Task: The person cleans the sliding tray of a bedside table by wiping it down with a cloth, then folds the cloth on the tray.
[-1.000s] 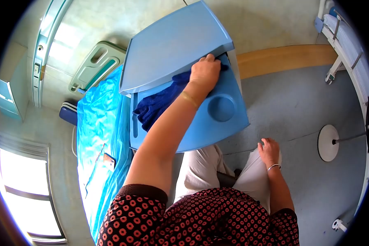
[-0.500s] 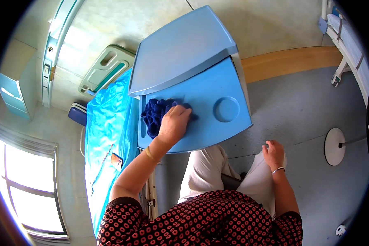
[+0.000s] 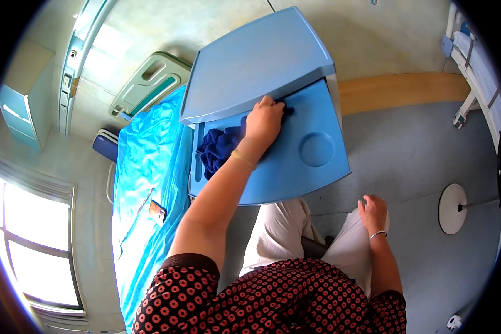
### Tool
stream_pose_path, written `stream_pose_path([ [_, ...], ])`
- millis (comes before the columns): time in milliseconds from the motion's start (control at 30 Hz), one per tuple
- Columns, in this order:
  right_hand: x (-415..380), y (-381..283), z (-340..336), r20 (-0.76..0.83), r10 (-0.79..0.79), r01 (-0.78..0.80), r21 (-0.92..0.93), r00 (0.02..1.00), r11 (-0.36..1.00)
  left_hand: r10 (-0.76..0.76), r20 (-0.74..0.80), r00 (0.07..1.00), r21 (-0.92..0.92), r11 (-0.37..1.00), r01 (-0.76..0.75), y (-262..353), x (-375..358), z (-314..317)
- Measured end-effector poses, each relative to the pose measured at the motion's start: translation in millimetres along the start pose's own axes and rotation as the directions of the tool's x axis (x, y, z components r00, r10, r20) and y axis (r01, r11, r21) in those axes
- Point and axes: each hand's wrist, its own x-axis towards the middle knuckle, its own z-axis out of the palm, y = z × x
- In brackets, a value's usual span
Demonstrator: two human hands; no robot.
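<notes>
Grey floor [image 3: 395, 156] and a pale wall [image 3: 389, 39] surround a seated person in a patterned top [image 3: 295, 295] and light trousers [image 3: 270, 236]. The right hand [image 3: 374, 212] rests on the right thigh, its fingers loosely curved, with nothing visible in it; a bracelet [image 3: 378, 233] circles that wrist. Ahead, the left hand [image 3: 264, 123] is closed, fingers bent down, on a dark blue cloth [image 3: 218, 147], which lies bunched on the left part of a blue pull-out shelf [image 3: 278, 178], with a bit of it showing beyond the fingertips. Right of the cloth is a round recess [image 3: 317, 149]. The cabinet top [image 3: 259, 64] overhangs the shelf's far side.

To the left, a phone [image 3: 157, 212] lies on a bed covered with a shiny blue sheet [image 3: 145, 142]; its end board [image 3: 175, 69] stands near the wall. Farther off are a bright window [image 3: 36, 214] and, at right, a second bed [image 3: 479, 80].
</notes>
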Motion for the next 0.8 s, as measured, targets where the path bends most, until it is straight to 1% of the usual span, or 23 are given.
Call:
stream_pose_path([
  [33,-3,1,-1,-0.023,-0.006,0.006,0.007,1.000,1.000,0.052,0.028,0.998,-0.062,0.997,-0.050,-2,-8,-5],
  [67,-4,2,-1,-0.046,-0.009,0.010,0.017,0.999,1.000,0.057,0.026,0.998,-0.059,0.997,-0.056,-3,-20,-12],
  [133,-5,3,-1,-0.029,0.028,-0.026,0.051,0.999,0.998,0.121,0.070,0.990,-0.108,0.988,-0.113,-4,-40,-24],
  [200,-5,2,2,-0.003,0.059,-0.059,0.083,0.998,0.995,0.126,0.088,0.988,-0.102,0.988,-0.117,-2,-37,-27],
  [267,-1,2,3,0.026,0.027,-0.029,0.068,0.999,0.997,0.114,0.103,0.988,-0.099,0.990,-0.104,-3,-32,-24],
  [333,0,0,3,0.031,0.018,-0.019,0.057,0.999,0.998,0.065,0.068,0.996,0.036,0.997,-0.067,1,-12,-15],
  [367,1,0,2,0.030,0.020,-0.021,0.048,0.999,0.999,0.067,0.066,0.996,0.035,0.997,-0.069,2,0,-11],
  [467,-3,4,7,-0.012,0.029,-0.029,0.051,1.000,0.998,-0.070,0.028,0.997,0.203,0.977,0.063,7,19,10],
  [500,-4,3,6,-0.016,0.031,-0.030,0.051,0.999,0.998,-0.067,0.025,0.997,0.203,0.977,0.060,7,17,9],
  [567,-4,3,3,0.028,0.047,-0.048,0.020,0.998,0.999,-0.074,-0.024,0.997,0.088,0.993,0.075,8,11,8],
  [600,-3,3,1,0.022,0.047,-0.047,0.017,0.999,0.999,-0.072,-0.030,0.997,0.086,0.994,0.074,9,8,4],
  [667,-4,3,-1,-0.004,0.006,-0.006,0.023,1.000,1.000,0.005,0.025,1.000,0.000,1.000,-0.005,6,-8,-5],
  [700,-4,3,-1,-0.007,0.007,-0.006,0.024,1.000,1.000,0.007,0.023,1.000,0.000,1.000,-0.007,6,-19,-11],
  [767,-6,5,0,-0.037,-0.003,0.004,0.026,0.999,1.000,0.150,0.068,0.986,-0.070,0.987,-0.145,5,-38,-24],
  [800,-6,6,1,-0.037,-0.001,0.002,0.026,0.999,1.000,0.152,0.069,0.986,-0.070,0.987,-0.147,2,-41,-26],
])
